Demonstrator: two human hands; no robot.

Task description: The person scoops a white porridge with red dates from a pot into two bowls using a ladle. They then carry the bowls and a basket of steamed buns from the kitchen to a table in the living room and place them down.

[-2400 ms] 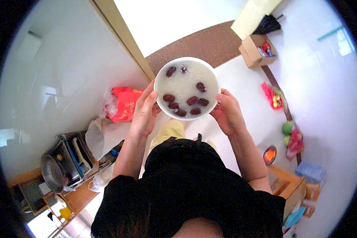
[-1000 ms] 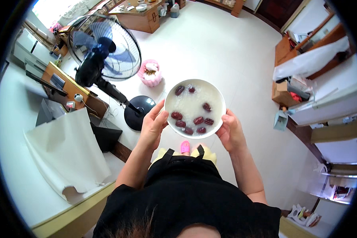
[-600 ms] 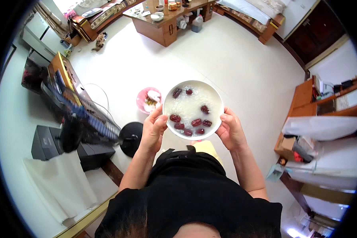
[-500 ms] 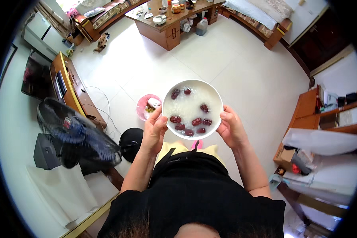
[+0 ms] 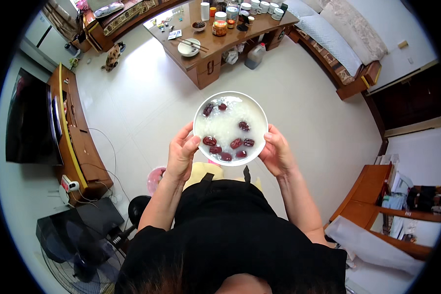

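Observation:
Between my two hands a white bowl (image 5: 263, 112) is held level in front of my body, gripped at opposite sides of its rim. Pale, milky rice porridge (image 5: 228, 126) fills it, with several dark red dates (image 5: 236, 143) floating on top, most of them toward the near side. My left hand (image 5: 182, 149) has its thumb over the left rim and its fingers against the outer wall. On the right side my right hand (image 5: 277, 151) grips in the same way. The fingers under the bowl are partly hidden.
Ahead stands a wooden table (image 5: 201, 66) with jars, mugs, and a bowl with chopsticks (image 5: 188, 47). A plastic jug (image 5: 255, 56) is on the floor beside it. At left are a TV cabinet (image 5: 78, 132), a fan (image 5: 83, 255), cables and a pink basin (image 5: 156, 179). A cat (image 5: 111, 57) lies far left.
I have moved forward over the floor with the bowl in both hands. The table is nearer, while the pink basin and fan have slipped back toward the lower left.

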